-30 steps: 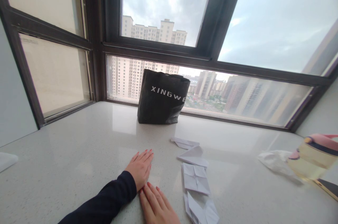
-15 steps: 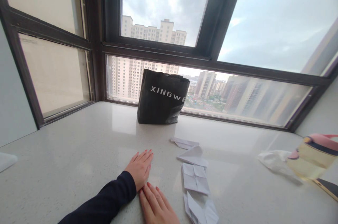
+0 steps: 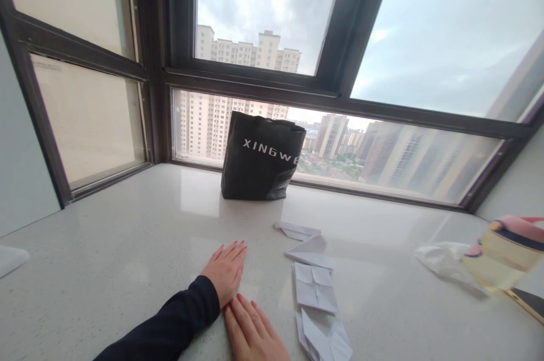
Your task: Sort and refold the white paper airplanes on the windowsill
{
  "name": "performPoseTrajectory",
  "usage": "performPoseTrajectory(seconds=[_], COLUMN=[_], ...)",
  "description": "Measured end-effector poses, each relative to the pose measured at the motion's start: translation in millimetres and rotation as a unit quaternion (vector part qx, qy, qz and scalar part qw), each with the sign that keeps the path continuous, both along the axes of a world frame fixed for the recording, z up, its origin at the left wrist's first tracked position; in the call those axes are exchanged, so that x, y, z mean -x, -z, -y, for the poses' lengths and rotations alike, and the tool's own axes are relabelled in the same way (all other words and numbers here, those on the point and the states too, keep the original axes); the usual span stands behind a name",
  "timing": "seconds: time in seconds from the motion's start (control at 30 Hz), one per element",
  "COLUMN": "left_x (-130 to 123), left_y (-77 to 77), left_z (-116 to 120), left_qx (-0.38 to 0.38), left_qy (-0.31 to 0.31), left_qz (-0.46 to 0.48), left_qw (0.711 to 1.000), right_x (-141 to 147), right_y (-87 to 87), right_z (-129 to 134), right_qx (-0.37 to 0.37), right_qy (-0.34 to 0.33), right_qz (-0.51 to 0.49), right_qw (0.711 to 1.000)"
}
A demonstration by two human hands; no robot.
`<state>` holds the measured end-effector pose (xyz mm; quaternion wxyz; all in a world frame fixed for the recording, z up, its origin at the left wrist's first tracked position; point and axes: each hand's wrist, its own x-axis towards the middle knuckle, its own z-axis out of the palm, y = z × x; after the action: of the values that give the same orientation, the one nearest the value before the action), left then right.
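Observation:
My left hand [image 3: 226, 271] lies flat on the pale speckled sill [image 3: 140, 253], fingers stretched out and holding nothing. Just below it, my right hand [image 3: 251, 330] also rests flat with straight fingers, its fingertips touching or nearly touching the left wrist. To the right of both hands runs a column of folded white papers: a narrow strip-like fold [image 3: 298, 230], a pointed fold [image 3: 312, 251], a square with creased flaps [image 3: 315, 287] and a larger fold with raised flaps [image 3: 325, 338]. Neither hand touches these papers.
A black bag [image 3: 263, 160] with white lettering stands upright against the window. At the right are a crumpled tissue [image 3: 446, 262], a yellowish bottle with a pink lid [image 3: 501, 259] and part of a phone-like dark object [image 3: 529, 300]. A white object [image 3: 12, 260] sits at the left edge.

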<state>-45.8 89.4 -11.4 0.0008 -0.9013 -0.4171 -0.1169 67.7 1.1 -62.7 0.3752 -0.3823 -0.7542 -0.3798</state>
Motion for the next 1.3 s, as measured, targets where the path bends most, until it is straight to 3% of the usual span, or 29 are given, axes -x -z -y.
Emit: performPoseTrajectory(seconds=[0.33, 0.77, 1.07, 1.3], left_x=[0.0, -0.7, -0.1, -0.2], left_y=[0.7, 0.4, -2.7, 1.5], left_z=[-0.8, -0.5, 1.2, -0.3], left_qx=[-0.002, 0.009, 0.011, 0.0], left_qy=[0.001, -0.003, -0.004, 0.0], left_qz=[0.004, 0.005, 0.0, 0.012], left_qw=[1.0, 1.0, 1.0, 1.0], right_x=[-3.1, -0.8, 5.0, -1.2], right_y=[7.6, 3.7, -12.7, 4.3], right_z=[-0.5, 0.8, 3.6, 0.0], right_qx=[0.022, 0.013, -0.017, 0.005], right_qy=[0.004, 0.005, -0.014, 0.005], right_qz=[0.03, 0.004, -0.054, 0.008], right_qw=[0.999, 1.0, 0.998, 1.0])
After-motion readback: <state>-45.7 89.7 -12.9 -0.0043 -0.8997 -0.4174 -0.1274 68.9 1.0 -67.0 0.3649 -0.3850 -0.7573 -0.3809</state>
